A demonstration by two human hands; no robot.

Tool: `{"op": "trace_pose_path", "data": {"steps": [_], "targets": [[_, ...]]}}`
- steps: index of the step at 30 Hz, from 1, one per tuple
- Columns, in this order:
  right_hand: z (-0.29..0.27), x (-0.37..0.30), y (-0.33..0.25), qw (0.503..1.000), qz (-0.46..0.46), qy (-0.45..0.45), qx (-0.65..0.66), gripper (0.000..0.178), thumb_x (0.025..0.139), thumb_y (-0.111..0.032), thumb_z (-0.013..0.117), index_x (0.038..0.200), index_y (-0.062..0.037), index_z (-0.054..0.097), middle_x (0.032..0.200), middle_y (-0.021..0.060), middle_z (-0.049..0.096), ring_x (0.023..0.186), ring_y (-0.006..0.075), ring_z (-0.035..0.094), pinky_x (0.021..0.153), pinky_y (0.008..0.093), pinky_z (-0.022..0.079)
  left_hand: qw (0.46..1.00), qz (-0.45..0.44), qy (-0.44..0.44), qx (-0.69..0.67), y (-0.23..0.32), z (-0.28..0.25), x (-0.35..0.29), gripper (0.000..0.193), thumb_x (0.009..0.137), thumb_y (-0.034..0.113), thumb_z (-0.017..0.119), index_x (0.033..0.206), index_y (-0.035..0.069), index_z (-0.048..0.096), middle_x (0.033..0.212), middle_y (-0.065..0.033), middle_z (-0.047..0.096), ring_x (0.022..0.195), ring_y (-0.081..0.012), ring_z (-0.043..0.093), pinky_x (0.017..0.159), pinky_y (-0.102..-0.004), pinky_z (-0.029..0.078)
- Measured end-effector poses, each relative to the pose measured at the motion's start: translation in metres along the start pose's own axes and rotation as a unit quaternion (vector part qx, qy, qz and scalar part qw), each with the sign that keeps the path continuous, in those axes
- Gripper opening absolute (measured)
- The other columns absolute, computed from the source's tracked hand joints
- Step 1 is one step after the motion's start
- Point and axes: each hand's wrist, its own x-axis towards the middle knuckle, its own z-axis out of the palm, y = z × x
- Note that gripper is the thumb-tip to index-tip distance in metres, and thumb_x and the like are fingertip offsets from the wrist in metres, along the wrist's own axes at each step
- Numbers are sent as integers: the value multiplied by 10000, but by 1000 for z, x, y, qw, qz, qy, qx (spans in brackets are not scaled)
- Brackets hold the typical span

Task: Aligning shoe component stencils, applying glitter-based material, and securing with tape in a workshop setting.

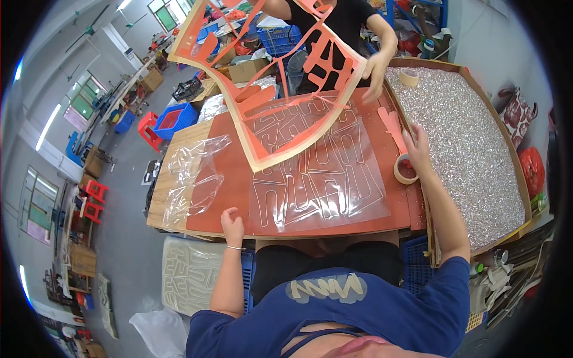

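My left hand (233, 227) is at the near edge of the red-brown table, fingers loosely bent and nothing visible in them. A clear plastic sheet (261, 203) with outlined shapes lies just beyond it. At the table's right side, my right hand (416, 148) reaches past a roll of tape (406, 169), fingers stretched out beside the tray's edge. An orange strip piece (391, 128) lies close to those fingertips. Across the table, a co-worker's hand (377, 68) is at the rim of an orange cut-out stencil (253, 143) with a cream border, tilted above the sheet.
A large shallow tray of silver glitter (465, 161) stands at the right, with another tape roll (409, 77) in it. Crumpled clear film (197, 173) lies on the table's left. A pale moulded sheet (191, 274) rests below the left edge. Blue crates (418, 262) are underneath.
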Motion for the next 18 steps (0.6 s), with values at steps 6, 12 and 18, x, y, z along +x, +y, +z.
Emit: {"op": "trace_pose_path", "data": {"steps": [6,12,18], "targets": [[77,26,-24,868,391,-175,249,660,882,-504,616,1287,-3,472,1260,165,530,1162,301,526,943,370,447,905,-173,-14,-387,63,8,34,456,937,508,527,1138,99,542,1029,-6,588,1000,-157,536,871,-369,426],[166,-66,-40,771,434,-240,399,1095,778,-666,631,1473,18,133,1468,270,249,1306,420,356,1017,508,385,888,63,13,-454,201,-45,140,879,892,639,478,1496,93,146,1532,-140,197,1267,-292,387,956,-464,414],[184,-108,-63,622,456,-328,546,661,938,-502,514,1342,8,398,1288,194,528,1159,314,553,964,464,453,836,91,-261,-473,314,-108,188,827,895,600,510,1386,-33,303,1237,-191,553,1101,-339,584,903,-454,502]]}}
